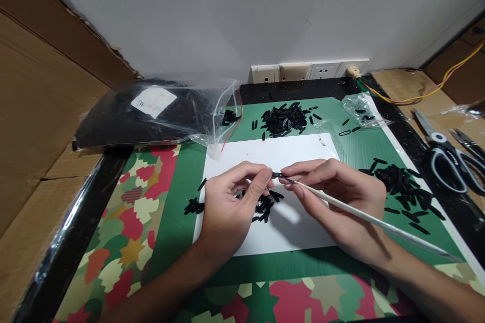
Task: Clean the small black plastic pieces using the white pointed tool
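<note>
My left hand (231, 202) is closed, with thumb and forefinger pinching a small black oblong piece (278, 175) that shows light dots, perhaps holes. My right hand (337, 197) grips a long, slim, pale tool (352, 207) with a thin dark tip; its exact kind is unclear. The tip meets or lies just beside the black piece, and the right fingertips are close to that piece too. Below both hands is a white sheet (303, 234). A small pile of black pieces (265, 208) lies on it, partly hidden behind my left hand.
More black pieces form a heap at the back (286, 118), one at the right (405, 184) and a small group at the left (193, 206). A large filled plastic bag (151, 116) lies back left, a small clear bag (359, 108) back right. Scissors (447, 156) lie far right.
</note>
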`<action>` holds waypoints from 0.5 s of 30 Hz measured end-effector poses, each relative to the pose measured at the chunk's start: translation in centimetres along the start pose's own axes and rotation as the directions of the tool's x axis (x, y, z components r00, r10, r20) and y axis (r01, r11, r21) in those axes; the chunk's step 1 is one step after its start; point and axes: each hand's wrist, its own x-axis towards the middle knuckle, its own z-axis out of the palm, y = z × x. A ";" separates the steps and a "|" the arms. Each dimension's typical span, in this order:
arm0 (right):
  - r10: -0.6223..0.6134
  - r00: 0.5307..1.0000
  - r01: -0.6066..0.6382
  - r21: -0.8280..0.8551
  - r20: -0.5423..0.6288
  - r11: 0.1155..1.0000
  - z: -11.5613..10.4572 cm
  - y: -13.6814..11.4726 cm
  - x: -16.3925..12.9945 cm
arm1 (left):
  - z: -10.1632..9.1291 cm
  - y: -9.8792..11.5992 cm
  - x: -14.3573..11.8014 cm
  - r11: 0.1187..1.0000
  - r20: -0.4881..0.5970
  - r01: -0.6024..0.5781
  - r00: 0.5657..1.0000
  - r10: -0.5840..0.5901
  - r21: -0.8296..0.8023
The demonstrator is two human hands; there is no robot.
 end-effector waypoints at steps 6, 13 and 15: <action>0.041 0.999 -0.041 0.001 -0.005 0.999 0.0 0.0 0.2 | 0.0 0.1 0.0 0.998 0.022 0.068 0.997 -0.068 -0.015; 0.167 0.985 -0.170 0.103 0.035 0.980 -0.5 0.3 0.3 | 0.1 0.0 0.2 0.994 0.057 0.109 0.993 -0.107 -0.024; 0.195 0.980 -0.199 0.102 0.050 0.975 -0.4 0.3 0.4 | 0.0 0.0 0.2 0.992 0.064 0.126 0.990 -0.123 -0.033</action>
